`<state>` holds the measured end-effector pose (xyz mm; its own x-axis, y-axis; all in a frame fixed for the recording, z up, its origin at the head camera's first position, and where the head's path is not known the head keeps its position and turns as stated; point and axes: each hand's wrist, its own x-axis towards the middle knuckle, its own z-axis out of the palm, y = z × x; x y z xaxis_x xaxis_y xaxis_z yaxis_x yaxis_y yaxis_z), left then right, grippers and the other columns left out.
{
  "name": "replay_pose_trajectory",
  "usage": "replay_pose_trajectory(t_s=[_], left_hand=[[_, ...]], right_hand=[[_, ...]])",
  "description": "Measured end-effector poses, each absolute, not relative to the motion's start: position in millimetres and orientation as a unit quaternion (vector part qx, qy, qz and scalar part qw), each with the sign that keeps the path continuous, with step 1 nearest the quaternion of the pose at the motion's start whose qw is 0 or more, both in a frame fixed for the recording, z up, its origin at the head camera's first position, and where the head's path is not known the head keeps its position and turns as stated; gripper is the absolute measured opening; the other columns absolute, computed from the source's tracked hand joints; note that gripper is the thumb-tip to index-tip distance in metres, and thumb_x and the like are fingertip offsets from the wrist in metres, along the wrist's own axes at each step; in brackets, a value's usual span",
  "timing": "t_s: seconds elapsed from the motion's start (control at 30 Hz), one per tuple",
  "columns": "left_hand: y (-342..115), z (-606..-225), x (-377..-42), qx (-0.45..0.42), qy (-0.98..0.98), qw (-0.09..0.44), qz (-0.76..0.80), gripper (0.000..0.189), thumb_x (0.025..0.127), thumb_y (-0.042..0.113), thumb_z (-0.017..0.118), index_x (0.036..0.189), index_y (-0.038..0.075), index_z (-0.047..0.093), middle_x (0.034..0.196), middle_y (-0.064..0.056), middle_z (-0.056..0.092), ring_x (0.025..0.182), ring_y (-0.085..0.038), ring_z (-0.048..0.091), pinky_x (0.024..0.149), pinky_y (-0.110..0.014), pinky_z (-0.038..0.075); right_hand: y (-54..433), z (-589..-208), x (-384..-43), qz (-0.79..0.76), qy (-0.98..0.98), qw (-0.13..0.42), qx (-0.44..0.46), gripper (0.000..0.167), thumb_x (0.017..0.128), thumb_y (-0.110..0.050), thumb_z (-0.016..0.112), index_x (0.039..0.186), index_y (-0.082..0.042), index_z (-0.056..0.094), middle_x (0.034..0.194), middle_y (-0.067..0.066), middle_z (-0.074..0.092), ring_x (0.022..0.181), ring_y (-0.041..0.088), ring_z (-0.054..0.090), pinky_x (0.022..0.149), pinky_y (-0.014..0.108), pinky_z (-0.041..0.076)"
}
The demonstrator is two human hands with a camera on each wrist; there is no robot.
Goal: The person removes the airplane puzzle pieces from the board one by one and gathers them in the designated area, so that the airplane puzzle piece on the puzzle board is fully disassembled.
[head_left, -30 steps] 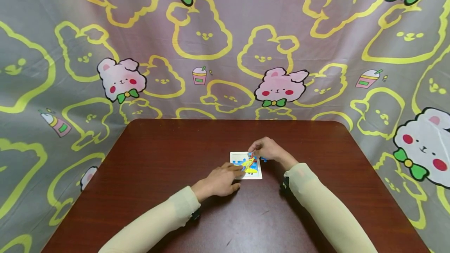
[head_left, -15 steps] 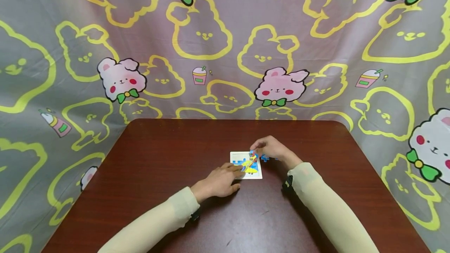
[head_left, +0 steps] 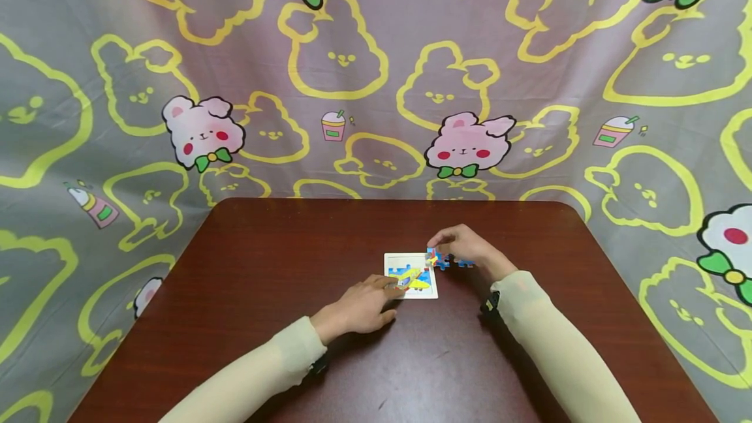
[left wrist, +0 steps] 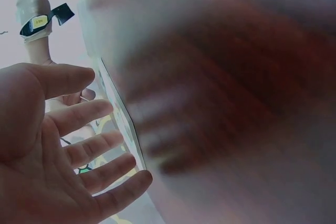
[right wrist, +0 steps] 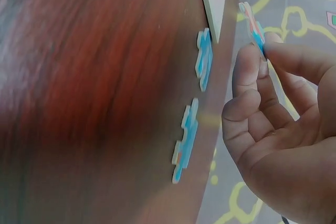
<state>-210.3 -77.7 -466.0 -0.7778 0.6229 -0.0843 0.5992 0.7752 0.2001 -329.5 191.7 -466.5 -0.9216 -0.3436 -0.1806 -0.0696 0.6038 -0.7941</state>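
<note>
A jigsaw piece (right wrist: 253, 26) is pinched by the right hand (right wrist: 283, 135); the left hand (head_left: 361, 306) is spread over the plane puzzle (head_left: 419, 284).

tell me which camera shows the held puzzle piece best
The right wrist view: the piece is large there, pinched in the right hand, though seen at a slant. The head view shows its printed face, but small; in the left wrist view I can't make it out.
</note>
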Motion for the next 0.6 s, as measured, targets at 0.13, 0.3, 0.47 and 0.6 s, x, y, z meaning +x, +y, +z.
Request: replay_pose_trajectory(t_s=[0.13, 0.3, 0.47, 0.6], left_hand=[[-78, -466, -208, 0.327, 0.939, 0.071, 0.078, 0.045, 0.097, 0.033, 0.062, 0.141, 0.02, 0.059, 0.149, -0.008, 0.052, 0.138, -0.027, 0.047, 0.105, -0.047, 0.049], [-80, -467, -205, 0.333, 0.938, 0.067, 0.071, 0.045, 0.097, 0.032, 0.062, 0.14, 0.018, 0.06, 0.148, -0.008, 0.053, 0.136, -0.027, 0.049, 0.105, -0.046, 0.049], [-81, -467, -206, 0.335, 0.937, 0.065, 0.071, 0.045, 0.097, 0.033, 0.062, 0.14, 0.018, 0.06, 0.148, -0.007, 0.054, 0.136, -0.026, 0.049, 0.104, -0.046, 0.05], [-81, -467, -206, 0.334, 0.937, 0.07, 0.07, 0.046, 0.098, 0.033, 0.061, 0.141, 0.018, 0.059, 0.149, -0.006, 0.053, 0.137, -0.026, 0.049, 0.105, -0.045, 0.049]], right_hand=[[198, -466, -329, -0.428, 0.881, 0.161, -0.12, 0.016, 0.097, -0.012, 0.063, 0.106, -0.012, 0.076, 0.105, 0.009, 0.073, 0.084, 0.022, 0.068, 0.07, 0.037, 0.054], [208, -464, -326, -0.422, 0.884, 0.157, -0.125, 0.018, 0.097, -0.011, 0.062, 0.109, -0.012, 0.076, 0.109, 0.01, 0.072, 0.084, 0.021, 0.068, 0.07, 0.037, 0.054], [219, -463, -326, -0.438, 0.876, 0.163, -0.124, 0.019, 0.097, -0.01, 0.062, 0.11, -0.01, 0.075, 0.099, 0.01, 0.072, 0.08, 0.026, 0.063, 0.065, 0.037, 0.051], [230, -464, -326, -0.443, 0.873, 0.163, -0.125, 0.019, 0.097, -0.011, 0.061, 0.111, -0.009, 0.074, 0.094, 0.01, 0.071, 0.078, 0.028, 0.061, 0.065, 0.037, 0.051]])
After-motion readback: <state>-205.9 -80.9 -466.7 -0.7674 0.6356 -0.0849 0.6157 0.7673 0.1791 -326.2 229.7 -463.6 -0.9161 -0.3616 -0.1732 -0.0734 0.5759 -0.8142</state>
